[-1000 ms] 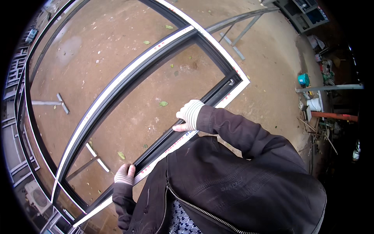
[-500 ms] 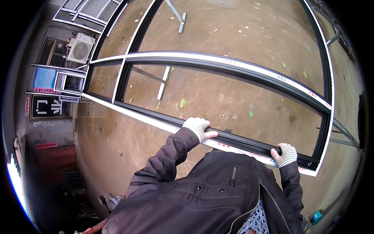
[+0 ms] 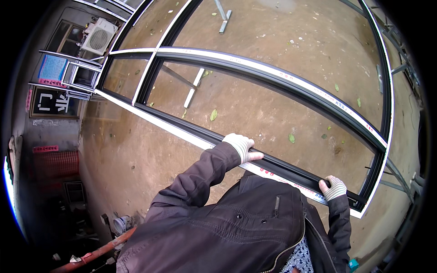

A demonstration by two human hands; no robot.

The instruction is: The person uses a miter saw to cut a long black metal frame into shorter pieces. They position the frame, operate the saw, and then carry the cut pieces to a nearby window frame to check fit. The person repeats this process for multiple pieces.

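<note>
The black-and-white frame (image 3: pixel 282 74) spreads forward from its near rail (image 3: pixel 291 169), which the left hand (image 3: pixel 240 146) clasps about midway and the right hand (image 3: pixel 335 188) clasps close to the near right corner (image 3: pixel 358 212); the rail's long axis slants from far left to near right
</note>
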